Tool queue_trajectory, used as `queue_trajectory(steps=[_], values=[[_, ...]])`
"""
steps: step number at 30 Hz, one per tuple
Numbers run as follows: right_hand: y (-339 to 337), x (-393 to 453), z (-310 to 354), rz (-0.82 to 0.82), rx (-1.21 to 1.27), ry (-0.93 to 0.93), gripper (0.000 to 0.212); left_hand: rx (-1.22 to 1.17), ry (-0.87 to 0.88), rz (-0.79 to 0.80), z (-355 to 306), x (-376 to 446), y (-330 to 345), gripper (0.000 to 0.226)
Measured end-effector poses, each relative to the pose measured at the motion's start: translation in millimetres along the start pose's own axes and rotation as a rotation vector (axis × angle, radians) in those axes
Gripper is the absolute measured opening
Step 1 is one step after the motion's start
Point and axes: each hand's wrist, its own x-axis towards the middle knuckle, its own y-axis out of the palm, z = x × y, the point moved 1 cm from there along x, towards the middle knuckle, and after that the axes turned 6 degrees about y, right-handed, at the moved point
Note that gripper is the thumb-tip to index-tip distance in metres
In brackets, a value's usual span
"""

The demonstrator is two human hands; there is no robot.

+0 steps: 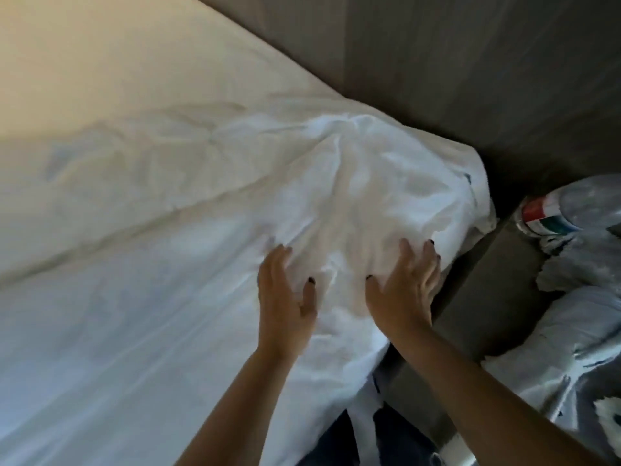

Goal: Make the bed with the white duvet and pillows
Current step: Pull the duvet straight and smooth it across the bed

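A: What's hard to make out here?

B: The whole view is blurred. The left hand [285,297] lies on the white duvet [201,247] with its fingertips sunk into the folds, so their ends are hidden. The right hand [406,284], just right of it, rests flat near the duvet's bunched corner [403,169], fingers fairly straight and a little spread, holding nothing.

A: And the left fingers?

B: Straight too, close together, pressing rather than gripping.

A: Anything cut off?

B: The duvet runs out of view left and below. Right of the corner, a plastic bottle [551,216] with a red, white and green label lies among crumpled white stuff [571,331] that I cannot identify.

A: Edges?

B: The duvet's corner overhangs the bed's edge beside the dark wall [437,62]. A narrow dark gap [470,304] separates the duvet from the clutter.
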Motion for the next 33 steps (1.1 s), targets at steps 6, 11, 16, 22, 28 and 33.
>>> queue_trajectory(steps=[6,11,16,22,28,33], values=[[35.2,-53.3,-18.2,0.09,-0.515,-0.714,0.075,0.183,-0.312,-0.036,48.7,-189.8,-33.3,0.06],[54.6,-115.3,-45.6,0.284,-0.696,-1.317,0.073,0.259,-0.69,-0.225,49.6,-303.8,-31.8,0.063],[88.4,-171.2,-44.8,0.317,-0.826,-1.581,0.065,-0.081,-1.414,-0.844,44.5,-336.0,-39.1,0.062],[143.7,-234.5,-31.4,0.239,-0.959,-1.712,0.058,-1.12,-1.638,-1.252,106.8,-404.3,-50.7,0.054],[173.6,-259.9,2.2,0.299,-1.174,-1.622,0.013,-1.174,-1.529,-1.354,127.8,-460.3,-65.9,0.062],[150.9,-263.2,-49.2,0.55,-1.262,-1.631,0.022,-1.055,-1.555,-1.327,91.1,-519.6,-46.4,0.044]])
